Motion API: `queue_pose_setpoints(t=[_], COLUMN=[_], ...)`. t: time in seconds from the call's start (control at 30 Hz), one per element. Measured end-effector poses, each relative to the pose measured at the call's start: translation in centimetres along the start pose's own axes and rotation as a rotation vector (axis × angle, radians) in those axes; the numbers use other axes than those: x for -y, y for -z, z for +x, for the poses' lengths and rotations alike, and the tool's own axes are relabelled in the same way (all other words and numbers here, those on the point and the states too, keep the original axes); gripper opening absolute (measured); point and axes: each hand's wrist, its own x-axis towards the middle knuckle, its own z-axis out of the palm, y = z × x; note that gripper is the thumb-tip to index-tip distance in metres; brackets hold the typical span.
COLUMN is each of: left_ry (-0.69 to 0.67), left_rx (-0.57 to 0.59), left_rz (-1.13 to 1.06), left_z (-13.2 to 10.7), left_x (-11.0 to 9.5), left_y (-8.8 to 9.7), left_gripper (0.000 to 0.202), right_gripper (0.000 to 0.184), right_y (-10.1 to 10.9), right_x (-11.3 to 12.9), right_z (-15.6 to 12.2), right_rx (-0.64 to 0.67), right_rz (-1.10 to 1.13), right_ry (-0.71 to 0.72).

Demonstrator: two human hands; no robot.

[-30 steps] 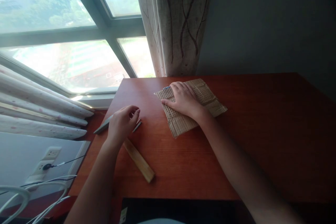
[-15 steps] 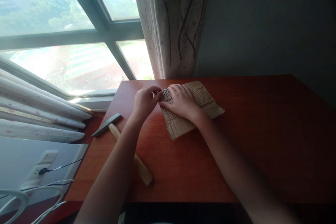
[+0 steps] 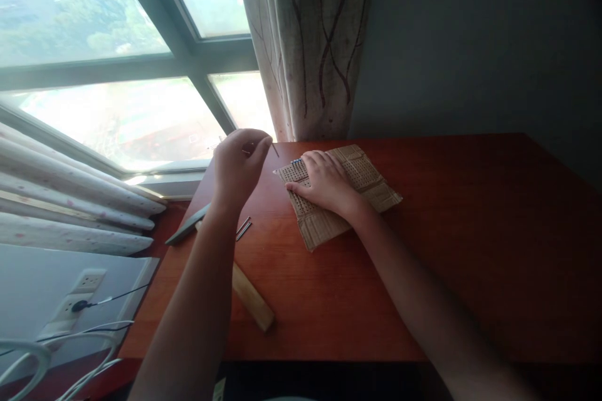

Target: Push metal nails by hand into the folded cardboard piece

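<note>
My left hand is raised off the table beyond the cardboard's left corner. Its thumb and forefinger pinch a thin metal nail, whose tip points down and to the right. My right hand lies on a brown corrugated cardboard piece, fingers stretched out and thumb apart, pressing it to the table. Rows of small dark holes cover the cardboard. At its far left edge, by my right fingertips, is a short row of small bluish-silver bits, too small to make out. Several loose nails lie near my left forearm.
A pale wooden stick lies partly under my left forearm on the reddish-brown table. Behind that arm is a grey-green bar. A window, curtains and a wall socket with cables border the table.
My left hand has moved up and left, away from the cardboard's edge, with a nail now showing in its pinch. Loose nails have come into sight. My right hand and the cardboard stay put.
</note>
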Motion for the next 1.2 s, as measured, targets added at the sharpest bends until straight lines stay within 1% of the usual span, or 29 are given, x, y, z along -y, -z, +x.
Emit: queue_pose_setpoints(t=[0.07,0.13,0.2,0.27,0.37,0.43,0.53,0.63,0.67,0.73,0.8,0.87,0.97,1.07,1.13,1.2], left_ry=[-0.007,0.019,0.069,0.145,0.27,0.319,0.35,0.382,0.396,0.403,0.363,0.303,0.216,0.137,0.092,0.058], left_rx=[0.081,0.171,0.299,0.386,0.497,0.559,0.608,0.629,0.617,0.551,0.471,0.399,0.309,0.263,0.281,0.32], left_rz=[0.098,0.203,0.338,0.439,0.517,0.54,0.539,0.481,0.466,0.457,0.432,0.35,0.189,0.08,0.055,0.081], left_z=[-1.0,-2.5,-4.2,-5.7,-7.5,-8.2,-8.5,-8.2,-8.1,-7.6,-6.9,-6.1,-4.8,-3.5,-2.8,-2.3], left_x=[1.0,2.6,4.3,5.7,6.9,7.3,7.7,7.8,7.7,7.2,6.4,5.3,3.7,2.6,2.3,2.2], left_y=[1.6,3.3,4.9,6.3,7.5,7.6,6.9,6.2,6.0,5.6,5.2,4.6,2.9,0.6,-0.9,-2.2], left_gripper=[0.014,0.016,0.016,0.018,0.023,0.025,0.03,0.037,0.038,0.038,0.035,0.033,0.032,0.03,0.027,0.023], right_gripper=[0.065,0.066,0.067,0.066,0.063,0.062,0.062,0.064,0.065,0.067,0.067,0.067,0.067,0.067,0.066,0.063], right_y=[0.0,0.0,0.0,0.1,0.2,0.2,0.2,0.2,0.2,0.2,0.1,0.0,-0.1,-0.1,-0.1,-0.2], right_x=[0.0,0.0,0.0,0.1,0.1,0.2,0.2,0.1,0.1,0.1,0.1,0.0,0.0,0.0,0.0,0.0], right_z=[0.0,0.0,0.0,0.0,-0.1,-0.1,0.0,0.0,0.0,0.0,0.0,0.0,0.0,0.1,0.1,0.1], right_rx=[0.003,0.006,0.004,0.002,0.004,0.005,0.004,0.006,0.006,0.004,-0.001,-0.007,-0.011,-0.004,-0.002,-0.005], right_rz=[-0.003,-0.01,-0.015,-0.015,-0.014,-0.008,0.002,0.005,0.003,-0.001,-0.005,-0.006,-0.002,0.0,-0.001,-0.003], right_ry=[-0.001,-0.001,0.001,0.003,0.004,0.003,0.003,0.004,0.005,0.009,0.011,0.013,0.019,0.012,0.006,0.006])
